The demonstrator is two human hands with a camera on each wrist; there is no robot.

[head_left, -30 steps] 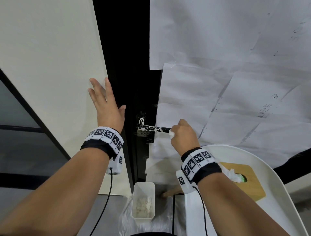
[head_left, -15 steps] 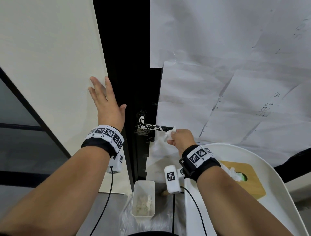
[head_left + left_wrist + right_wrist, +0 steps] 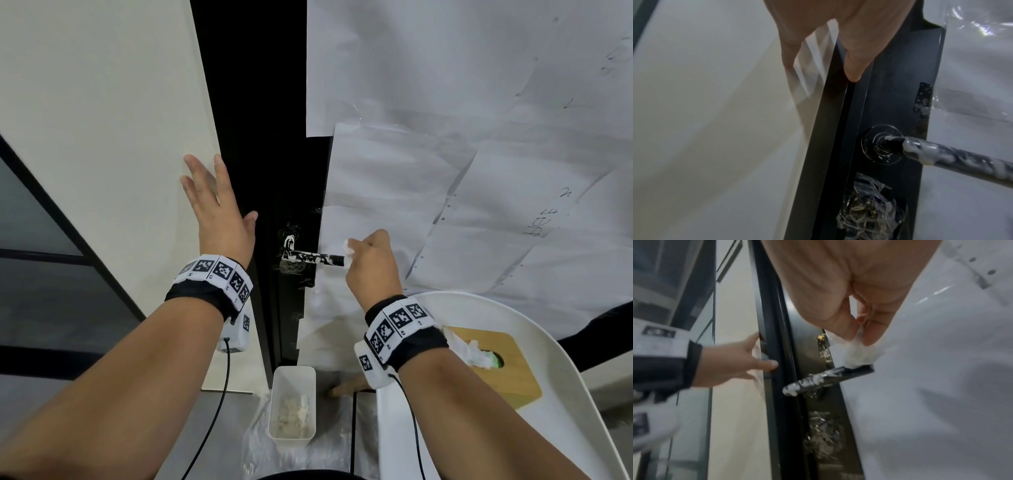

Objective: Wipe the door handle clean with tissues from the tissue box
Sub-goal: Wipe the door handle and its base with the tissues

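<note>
Head view first: right hand (image 3: 371,265) pinches a wad of tissue (image 3: 346,247) at the free end of the door handle (image 3: 313,257), a dark bar lying level, its long axis running leftward from that hand to the round mount on the black door edge. White smears cover most of the bar between the mount and the tissue. The left hand (image 3: 219,212) lies flat and spread on the pale wall panel (image 3: 102,137) just left of the door frame, holding nothing. The tissue box (image 3: 493,363) sits on a white tray (image 3: 565,394) behind the right wrist; a small bin (image 3: 293,404) stands on the floor below the handle.

Left wrist view: the thumb rests at the frame's edge, fingers straight against the panel; the handle's mount end carries a thick grey-white blob (the heaviest patch, by the look of it).

Right wrist view: thumb and forefinger nip the tissue, which touches the top of the bar's outer tip.

Judging from this, the wipe has to travel along the bar, away from the right hand's grip toward the mount; the right hand is the one on the bar, the left is merely bracing nearby.
</note>
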